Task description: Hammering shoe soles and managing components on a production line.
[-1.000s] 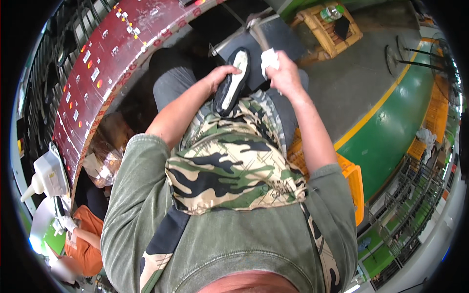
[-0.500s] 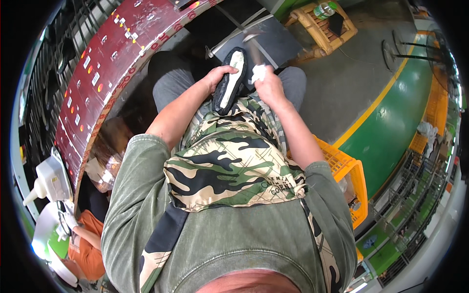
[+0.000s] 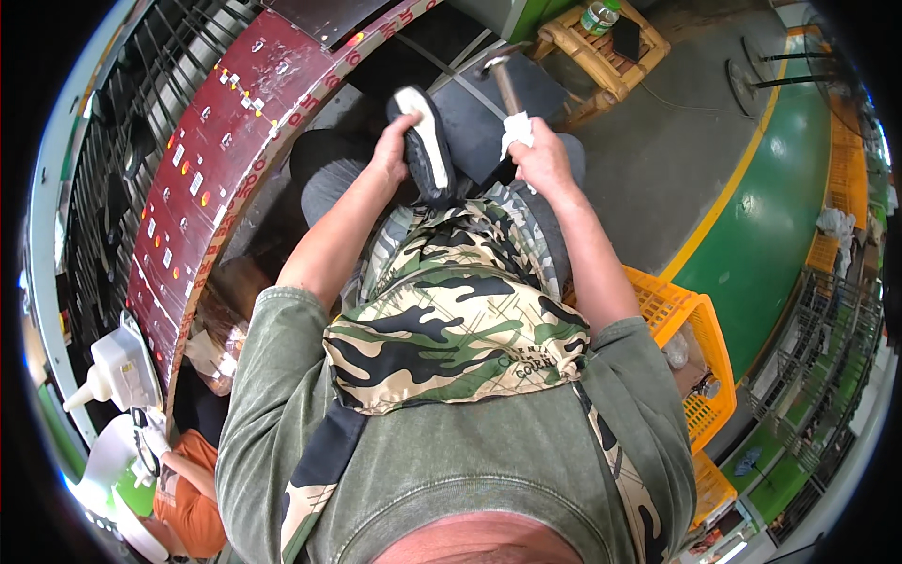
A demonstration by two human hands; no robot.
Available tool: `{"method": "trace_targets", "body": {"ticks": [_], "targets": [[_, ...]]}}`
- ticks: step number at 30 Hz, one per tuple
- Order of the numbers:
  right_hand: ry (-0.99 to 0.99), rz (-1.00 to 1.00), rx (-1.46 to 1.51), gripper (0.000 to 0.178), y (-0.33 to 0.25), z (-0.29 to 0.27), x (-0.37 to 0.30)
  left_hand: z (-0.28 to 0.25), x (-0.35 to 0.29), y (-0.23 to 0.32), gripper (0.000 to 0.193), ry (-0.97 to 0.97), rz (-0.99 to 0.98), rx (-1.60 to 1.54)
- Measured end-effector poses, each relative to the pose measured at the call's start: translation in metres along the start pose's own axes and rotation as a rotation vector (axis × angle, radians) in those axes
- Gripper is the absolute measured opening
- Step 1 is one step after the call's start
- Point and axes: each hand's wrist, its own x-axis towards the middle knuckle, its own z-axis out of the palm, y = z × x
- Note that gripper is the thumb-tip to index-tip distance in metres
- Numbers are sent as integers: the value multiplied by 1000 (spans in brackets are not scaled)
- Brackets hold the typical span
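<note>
One black shoe [image 3: 428, 143], edge clasped by the curled fingers of the left hand [image 3: 392, 146], presumably to steady its upturned pale face; one hammer [image 3: 507, 87], white-wrapped handle enclosed by right hand [image 3: 545, 162] fingers, head beyond them.

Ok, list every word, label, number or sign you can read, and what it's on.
Apron: dark printed lettering; I won't copy out wording.
Red table edge: red printed characters, likewise not copied.
White stickers on the tabletop: too small to read.
Bottle label: too small to read.
</note>
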Motion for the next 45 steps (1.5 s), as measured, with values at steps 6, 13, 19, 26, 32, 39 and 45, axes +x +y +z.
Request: {"method": "trace_targets", "body": {"ticks": [6,13,19,26,32,39,45], "targets": [[215,-312,60,31,-12,6,-24,-6,-12,20,40,8,349,-265],[-3,-101,-420,29,29,45,-27,-21,-42,-27,44,39,476,-199],[1,-94,-362,31,50,51,-28,-24,-93,-14,62,-103,314,-371],[-38,-77,-338,32,64,46,-31,-51,-120,30,48,-161,-2,-25],[4,-104,-198,35,72,43,-30,-61,-109,22,46,-22,4,-20],[218,-363,30,28,-14,-5,-15,-25,-108,-17,40,-12,308,1],[473,-633,293,30,-27,6,-1,-21,-104,-37,41,46,385,20]]}}
